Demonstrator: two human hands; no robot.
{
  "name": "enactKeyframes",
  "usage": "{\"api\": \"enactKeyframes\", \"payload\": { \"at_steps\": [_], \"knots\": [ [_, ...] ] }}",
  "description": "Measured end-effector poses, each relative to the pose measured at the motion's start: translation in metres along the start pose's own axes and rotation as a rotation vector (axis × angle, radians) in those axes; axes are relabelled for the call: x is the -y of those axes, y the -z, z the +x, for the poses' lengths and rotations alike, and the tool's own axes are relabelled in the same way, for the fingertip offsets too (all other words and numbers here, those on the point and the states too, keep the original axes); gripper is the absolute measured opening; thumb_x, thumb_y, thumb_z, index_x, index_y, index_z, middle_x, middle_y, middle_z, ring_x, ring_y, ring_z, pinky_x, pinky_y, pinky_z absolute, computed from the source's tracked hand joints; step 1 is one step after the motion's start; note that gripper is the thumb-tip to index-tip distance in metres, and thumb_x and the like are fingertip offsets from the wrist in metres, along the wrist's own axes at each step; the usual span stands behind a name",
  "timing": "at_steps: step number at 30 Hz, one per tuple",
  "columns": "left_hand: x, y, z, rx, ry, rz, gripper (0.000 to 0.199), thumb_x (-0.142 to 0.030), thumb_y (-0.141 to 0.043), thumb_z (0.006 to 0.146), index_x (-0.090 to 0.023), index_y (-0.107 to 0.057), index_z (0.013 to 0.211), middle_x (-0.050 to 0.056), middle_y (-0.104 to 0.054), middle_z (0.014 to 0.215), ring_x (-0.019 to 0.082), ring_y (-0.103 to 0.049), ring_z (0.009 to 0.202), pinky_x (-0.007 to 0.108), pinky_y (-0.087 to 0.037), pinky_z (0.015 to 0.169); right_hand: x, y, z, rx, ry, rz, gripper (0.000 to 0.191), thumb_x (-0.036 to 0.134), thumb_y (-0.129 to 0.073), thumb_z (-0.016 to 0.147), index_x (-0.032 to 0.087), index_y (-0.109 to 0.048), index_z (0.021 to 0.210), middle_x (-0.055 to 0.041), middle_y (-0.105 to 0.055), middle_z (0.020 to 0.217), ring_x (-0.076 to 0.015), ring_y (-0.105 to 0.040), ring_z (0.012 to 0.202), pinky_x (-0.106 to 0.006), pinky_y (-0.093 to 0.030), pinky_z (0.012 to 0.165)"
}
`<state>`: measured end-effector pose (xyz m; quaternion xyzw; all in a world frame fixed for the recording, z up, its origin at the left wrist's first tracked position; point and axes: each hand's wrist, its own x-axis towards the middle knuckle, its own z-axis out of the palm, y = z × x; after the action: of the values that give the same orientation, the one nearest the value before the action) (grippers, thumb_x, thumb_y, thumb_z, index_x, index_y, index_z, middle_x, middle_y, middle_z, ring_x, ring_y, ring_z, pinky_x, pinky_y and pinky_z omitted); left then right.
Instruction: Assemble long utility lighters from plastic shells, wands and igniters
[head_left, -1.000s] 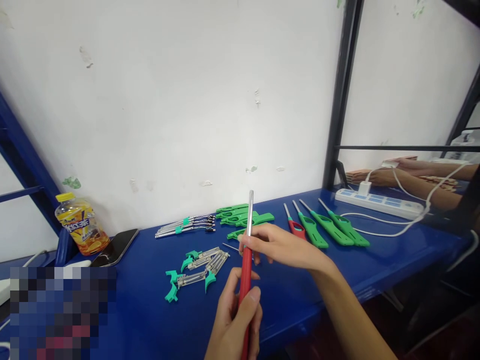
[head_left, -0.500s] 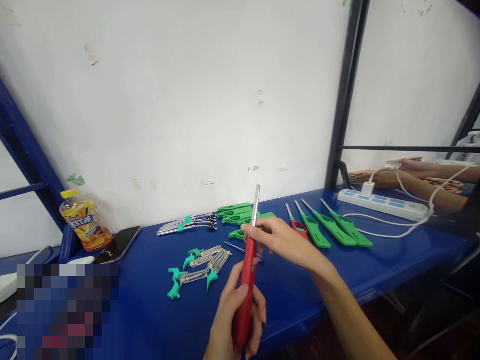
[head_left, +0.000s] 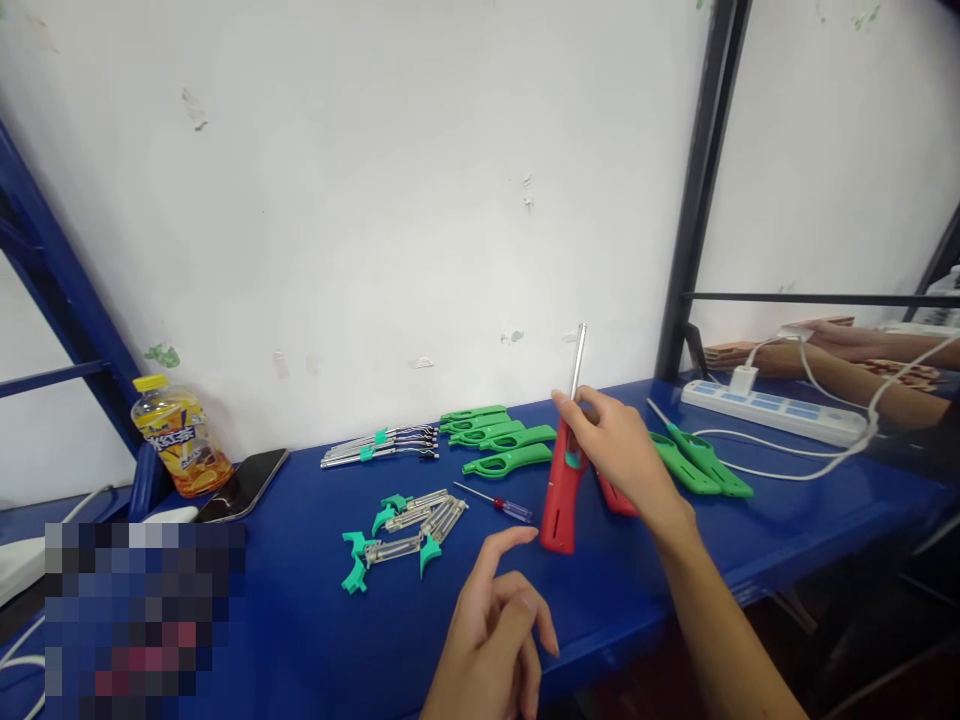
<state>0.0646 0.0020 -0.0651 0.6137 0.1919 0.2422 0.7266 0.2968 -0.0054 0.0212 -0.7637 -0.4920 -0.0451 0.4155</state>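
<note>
A red long-nosed gas lighter (head_left: 559,505) with a metal tube is gripped near its neck by my right hand (head_left: 611,445), tube pointing up. My left hand (head_left: 495,640), holding nothing, has its index finger stretched toward the lighter's lower end and the other fingers loosely bent. Behind my right hand lie another red lighter (head_left: 616,495), partly hidden, and green lighters (head_left: 709,465). Left of the held lighter are a small screwdriver (head_left: 502,503), green handle shells (head_left: 508,461), clear gas tubes with green triggers (head_left: 394,548), and metal lighter rods with wires (head_left: 375,450).
A bottle of yellow-labelled drink (head_left: 182,440) and a phone (head_left: 244,485) stand and lie at the left. On the right is a white power strip (head_left: 776,412) with cables. Beyond the black frame (head_left: 701,190), another person's arms (head_left: 832,365) show. A pixelated patch covers the lower left.
My right hand has carried the red lighter right and away from my left hand, which has let go of it. The screwdriver and green shells are now less covered.
</note>
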Motion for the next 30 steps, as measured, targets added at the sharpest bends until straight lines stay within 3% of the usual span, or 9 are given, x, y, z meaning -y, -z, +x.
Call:
{"api": "enactKeyframes", "payload": {
  "at_steps": [5,9,13,18,23,25,28,30],
  "knots": [
    [-0.005,-0.003,-0.002,0.015,0.008,0.034,0.047,-0.046,-0.062,0.097,-0.02,-0.048,0.134,-0.006,-0.063,0.076,0.003,-0.044,0.036,0.015,-0.026,0.036,-0.025,-0.001,0.007,0.117,-0.066,-0.252,0.044,0.052,-0.052,0.108,0.022,-0.066,0.078,-0.0127,-0.076,0.08,-0.0332,-0.072,0.081,-0.035,-0.039,0.069],
    [-0.006,-0.004,-0.003,0.027,0.008,0.042,0.042,-0.046,-0.061,0.098,-0.019,-0.051,0.129,-0.007,-0.062,0.072,0.003,-0.042,0.037,0.016,-0.025,0.036,-0.034,-0.004,0.007,0.178,-0.117,-0.359,0.038,0.051,-0.058,0.107,0.018,-0.076,0.1,-0.0161,-0.08,0.092,-0.037,-0.076,0.093,-0.037,-0.043,0.072],
    [-0.008,-0.005,-0.003,0.032,0.015,0.047,0.04,-0.047,-0.062,0.097,-0.019,-0.053,0.125,-0.007,-0.061,0.07,0.004,-0.041,0.036,0.016,-0.024,0.036,-0.036,-0.006,0.007,0.166,-0.175,-0.42,0.04,0.05,-0.059,0.107,0.015,-0.075,0.119,-0.0196,-0.081,0.108,-0.0397,-0.075,0.105,-0.039,-0.047,0.076],
    [-0.008,-0.007,-0.004,0.023,0.019,0.075,0.035,-0.046,-0.06,0.099,-0.019,-0.056,0.12,-0.006,-0.061,0.07,0.003,-0.039,0.037,0.016,-0.023,0.036,-0.035,-0.004,0.006,0.135,-0.205,-0.428,0.039,0.045,-0.058,0.107,0.015,-0.069,0.13,-0.0197,-0.081,0.109,-0.039,-0.076,0.105,-0.039,-0.048,0.078],
    [-0.008,-0.008,-0.006,0.031,0.035,0.092,0.035,-0.047,-0.06,0.1,-0.019,-0.057,0.12,-0.005,-0.061,0.07,0.004,-0.04,0.038,0.016,-0.024,0.036,-0.026,0.001,0.007,0.11,-0.179,-0.374,0.036,0.043,-0.046,0.112,0.021,-0.072,0.122,-0.0156,-0.081,0.11,-0.0355,-0.076,0.106,-0.037,-0.047,0.077],
    [-0.008,-0.007,-0.006,0.027,0.033,0.107,0.035,-0.046,-0.06,0.1,-0.018,-0.057,0.121,-0.005,-0.062,0.071,0.004,-0.04,0.038,0.016,-0.024,0.037,-0.024,0.001,0.007,0.178,-0.147,-0.337,0.039,0.044,-0.043,0.113,0.02,-0.073,0.115,-0.0134,-0.081,0.102,-0.0312,-0.077,0.098,-0.036,-0.05,0.077],
    [-0.005,-0.004,-0.005,0.035,0.034,0.107,0.033,-0.044,-0.06,0.1,-0.018,-0.057,0.121,-0.005,-0.062,0.07,0.004,-0.04,0.038,0.015,-0.024,0.036,-0.024,-0.001,0.006,0.395,-0.088,-0.264,0.038,0.047,-0.05,0.113,0.018,-0.073,0.105,-0.0051,-0.078,0.088,-0.02,-0.074,0.077,-0.034,-0.057,0.076],
    [0.0,-0.001,-0.003,0.066,0.017,0.058,0.031,-0.041,-0.058,0.1,-0.018,-0.059,0.12,-0.005,-0.062,0.069,0.004,-0.04,0.036,0.015,-0.024,0.035,-0.026,-0.004,0.004,0.532,-0.045,-0.229,0.036,0.048,-0.058,0.111,0.017,-0.073,0.104,-0.0024,-0.076,0.091,-0.0164,-0.072,0.075,-0.035,-0.061,0.077]
  ]
}}
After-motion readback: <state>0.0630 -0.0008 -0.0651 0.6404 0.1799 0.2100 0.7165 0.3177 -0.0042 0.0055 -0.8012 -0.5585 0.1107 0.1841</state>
